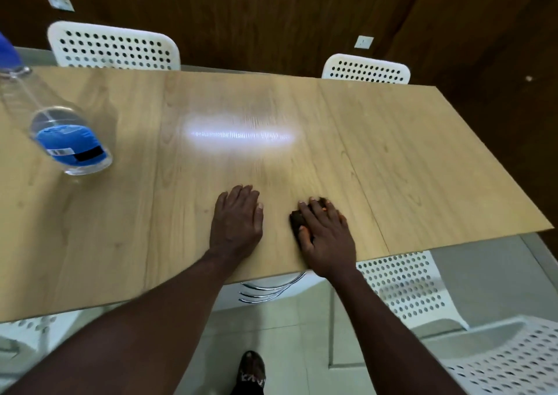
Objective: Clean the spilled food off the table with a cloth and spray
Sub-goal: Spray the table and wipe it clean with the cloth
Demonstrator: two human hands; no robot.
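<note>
Near the front edge of the bench (422,153), right hand (327,237) spread flat over a dark, bunched cloth (297,218) — pressing it down, likely for wiping. Just beside, left hand (237,222) laid palm-down on smooth pale wood-grain, fingers straight, holding nothing, probably bracing. Far left, well apart — clear plastic spray bottle (69,135), blue label, standing untouched. No spill plainly visible.

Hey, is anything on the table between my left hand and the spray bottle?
Nothing visible. Only bare tabletop lies between the left hand and the spray bottle. The right hand presses the cloth on the other side.
</note>
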